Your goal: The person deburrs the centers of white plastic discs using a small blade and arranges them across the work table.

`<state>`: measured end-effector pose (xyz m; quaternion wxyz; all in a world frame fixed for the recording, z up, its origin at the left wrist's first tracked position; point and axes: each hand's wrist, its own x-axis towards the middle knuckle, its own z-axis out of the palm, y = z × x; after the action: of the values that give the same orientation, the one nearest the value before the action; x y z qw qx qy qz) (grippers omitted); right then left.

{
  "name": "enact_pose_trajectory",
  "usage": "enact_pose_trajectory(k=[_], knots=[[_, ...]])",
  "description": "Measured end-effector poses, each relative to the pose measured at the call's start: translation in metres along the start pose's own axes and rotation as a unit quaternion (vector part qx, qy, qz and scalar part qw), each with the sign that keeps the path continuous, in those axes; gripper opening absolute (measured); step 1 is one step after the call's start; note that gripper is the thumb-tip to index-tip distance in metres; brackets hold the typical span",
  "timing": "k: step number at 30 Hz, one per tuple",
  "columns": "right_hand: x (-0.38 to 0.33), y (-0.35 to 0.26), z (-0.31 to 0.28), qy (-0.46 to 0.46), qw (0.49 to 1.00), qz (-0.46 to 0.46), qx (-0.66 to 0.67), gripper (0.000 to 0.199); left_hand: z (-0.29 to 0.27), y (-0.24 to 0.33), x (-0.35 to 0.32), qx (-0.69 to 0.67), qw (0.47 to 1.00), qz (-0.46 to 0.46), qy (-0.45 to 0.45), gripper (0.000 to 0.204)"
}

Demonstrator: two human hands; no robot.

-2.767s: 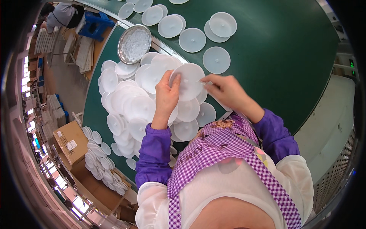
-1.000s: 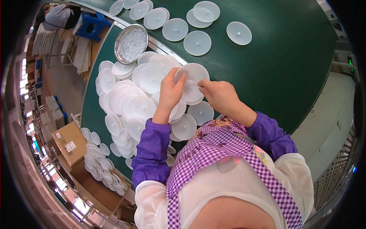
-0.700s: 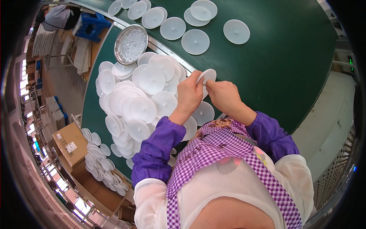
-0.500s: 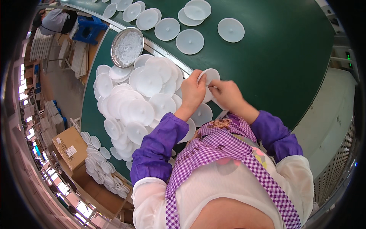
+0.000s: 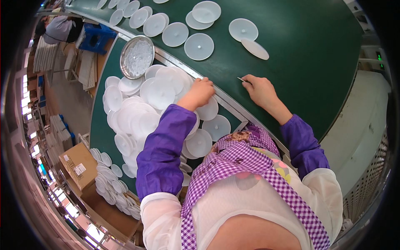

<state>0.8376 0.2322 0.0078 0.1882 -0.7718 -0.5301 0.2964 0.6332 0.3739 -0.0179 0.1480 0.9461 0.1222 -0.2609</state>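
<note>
My right hand [image 5: 261, 92] is closed in a pinch over the green tabletop, holding a thin pointed tool [image 5: 240, 79] whose short tip pokes out past the fingers. My left hand [image 5: 199, 92] lies with curled fingers at the edge of a heap of white round discs [image 5: 161, 92], beside the metal rail; what its fingers hold, if anything, is hidden. Beyond my right hand, a tilted white disc [image 5: 255, 49] overlaps the edge of a flat-lying white disc [image 5: 243, 30]. The discs have a small nub at their middle.
A metal bowl [image 5: 137, 57] of small whitish pieces stands by the heap. The metal rail [image 5: 175, 62] divides the green table [image 5: 300, 50]. More discs [image 5: 199, 46] lie beyond it. At lower left, a cardboard box [image 5: 78, 165] stands near more discs [image 5: 112, 183]. Blue stool [image 5: 95, 38] and person [image 5: 58, 30] are farther off.
The disc that was between my hands is gone from them. A tilted disc now shows at the far right. My left hand moved left to the heap; my right hand moved right.
</note>
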Motion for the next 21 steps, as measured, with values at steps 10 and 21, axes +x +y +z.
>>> enact_pose_trajectory(k=[10, 21], knots=[[-0.02, -0.03, 0.01, -0.04, 0.985, 0.025, 0.163, 0.021, -0.002, -0.011, -0.021, -0.372, 0.897, -0.147, 0.19, 0.024], [-0.015, -0.06, 0.008, -0.06, 0.972, -0.017, 0.225, 0.022, -0.025, 0.026, -0.052, -0.608, 0.705, -0.183, 0.316, 0.03]])
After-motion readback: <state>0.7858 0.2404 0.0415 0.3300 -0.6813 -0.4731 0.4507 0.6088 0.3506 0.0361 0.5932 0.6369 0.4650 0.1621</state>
